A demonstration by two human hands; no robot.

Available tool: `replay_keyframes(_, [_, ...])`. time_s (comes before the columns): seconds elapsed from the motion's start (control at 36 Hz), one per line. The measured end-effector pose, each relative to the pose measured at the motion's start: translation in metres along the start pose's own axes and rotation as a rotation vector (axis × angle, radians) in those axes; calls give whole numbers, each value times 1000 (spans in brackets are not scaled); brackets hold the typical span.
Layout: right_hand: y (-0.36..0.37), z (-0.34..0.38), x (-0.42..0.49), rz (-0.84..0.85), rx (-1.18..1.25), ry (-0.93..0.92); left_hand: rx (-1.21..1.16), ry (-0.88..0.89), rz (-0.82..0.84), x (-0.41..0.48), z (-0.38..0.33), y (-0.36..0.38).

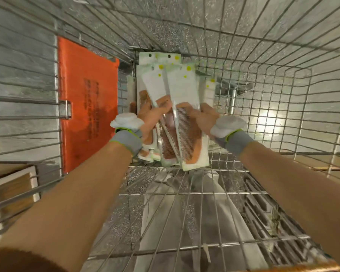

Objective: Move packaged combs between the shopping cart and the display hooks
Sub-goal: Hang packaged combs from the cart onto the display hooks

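Gripping white-carded brown comb packs (185, 91) mid-frame, left hand (152, 117) and right hand (205, 116) reach into the silver wire cart (263, 107). Hooks unseen; hanging likely remains.

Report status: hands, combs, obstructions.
Left hand grips comb packs. Right hand grips them too. Packs down inside cart. No obstruction seen.

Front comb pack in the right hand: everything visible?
The front pack is a long white card under glossy clear plastic, a brown-orange fine-toothed comb in its lower half, a yellow dot near the top. It tilts, top away from the camera, inside the cart. The right hand grips its right edge; its left edge overlaps other packs in the left hand.
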State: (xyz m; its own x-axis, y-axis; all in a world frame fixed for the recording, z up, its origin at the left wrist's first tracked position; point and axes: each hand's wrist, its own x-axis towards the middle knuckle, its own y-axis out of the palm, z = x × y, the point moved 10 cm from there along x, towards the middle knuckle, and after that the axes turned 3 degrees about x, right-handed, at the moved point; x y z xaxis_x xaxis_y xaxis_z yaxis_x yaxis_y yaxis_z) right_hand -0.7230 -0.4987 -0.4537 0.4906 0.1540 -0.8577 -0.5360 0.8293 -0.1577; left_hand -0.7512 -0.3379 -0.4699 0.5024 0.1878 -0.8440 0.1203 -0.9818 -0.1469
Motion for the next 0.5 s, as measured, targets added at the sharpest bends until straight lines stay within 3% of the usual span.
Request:
replay_keyframes(0.11, [15, -8, 18, -48, -102, -23, -111, 18, 20, -3, 9, -6])
replay_keyframes(0.25, [37, -9, 18, 38, -198, -48, -190, 11, 6, -8, 19, -16])
replay_keyframes(0.42, [65, -6, 18, 128, -256, -37, -52, 57, -137, -11, 24, -38])
replay_keyframes(0.5, [54, -12, 32, 75, -217, 3, 15, 88, -192, -14, 20, -53])
